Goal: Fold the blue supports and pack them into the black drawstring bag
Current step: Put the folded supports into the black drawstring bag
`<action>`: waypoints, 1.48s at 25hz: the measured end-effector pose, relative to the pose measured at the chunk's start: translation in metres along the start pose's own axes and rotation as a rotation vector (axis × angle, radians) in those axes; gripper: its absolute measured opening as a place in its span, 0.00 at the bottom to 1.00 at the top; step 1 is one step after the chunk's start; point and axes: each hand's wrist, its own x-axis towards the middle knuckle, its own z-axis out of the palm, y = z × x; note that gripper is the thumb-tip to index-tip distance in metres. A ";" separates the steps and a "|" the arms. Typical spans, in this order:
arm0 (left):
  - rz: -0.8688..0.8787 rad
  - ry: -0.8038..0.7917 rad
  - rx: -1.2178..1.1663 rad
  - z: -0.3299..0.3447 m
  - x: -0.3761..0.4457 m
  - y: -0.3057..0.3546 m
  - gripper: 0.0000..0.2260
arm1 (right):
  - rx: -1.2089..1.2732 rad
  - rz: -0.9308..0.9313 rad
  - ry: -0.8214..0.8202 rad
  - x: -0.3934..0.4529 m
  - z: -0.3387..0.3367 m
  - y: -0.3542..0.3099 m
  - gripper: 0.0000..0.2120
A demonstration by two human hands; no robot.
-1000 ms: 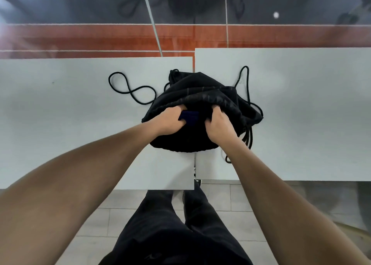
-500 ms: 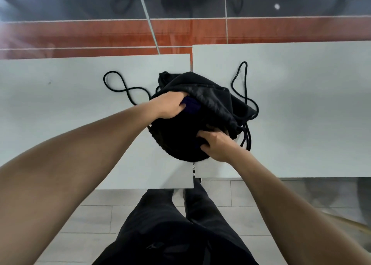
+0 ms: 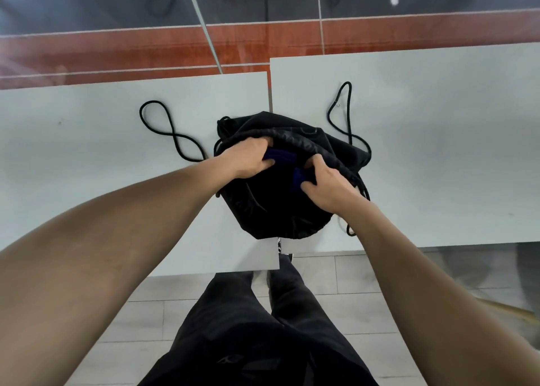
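Centre of frame, straddling the seam between the two white tables: black drawstring bag, mouth facing up and slightly toward the top of frame. Blue supports show as two dark blue patches inside the mouth, one under the left hand, one just left of the right hand.

Left hand fingers curled closed on the upper blue patch. Right hand fingers curled narrow at the lower patch; can't tell whether they pinch blue fabric or bag rim.

Key relation: the blue lies between the hands, running upper left to lower right across the mouth. Both hands touch it; the left sits deeper in. My read: next push goes down and toward the bottom of frame, into the bag body.

Drawstring loops lie slack at upper left and upper right, clear of the mouth.
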 end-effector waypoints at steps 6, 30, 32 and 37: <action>-0.036 0.077 0.003 0.017 -0.011 -0.007 0.13 | 0.039 -0.206 -0.072 0.021 0.052 -0.022 0.18; -0.173 0.253 -0.411 0.006 -0.108 -0.005 0.41 | -0.343 -0.257 0.091 0.006 0.081 -0.016 0.31; -0.137 0.245 -0.428 -0.002 -0.110 0.001 0.43 | -0.345 -0.296 0.245 0.006 0.079 -0.023 0.30; -0.054 0.284 -0.475 -0.014 -0.116 0.015 0.43 | -0.347 -0.238 0.244 0.030 0.073 -0.037 0.30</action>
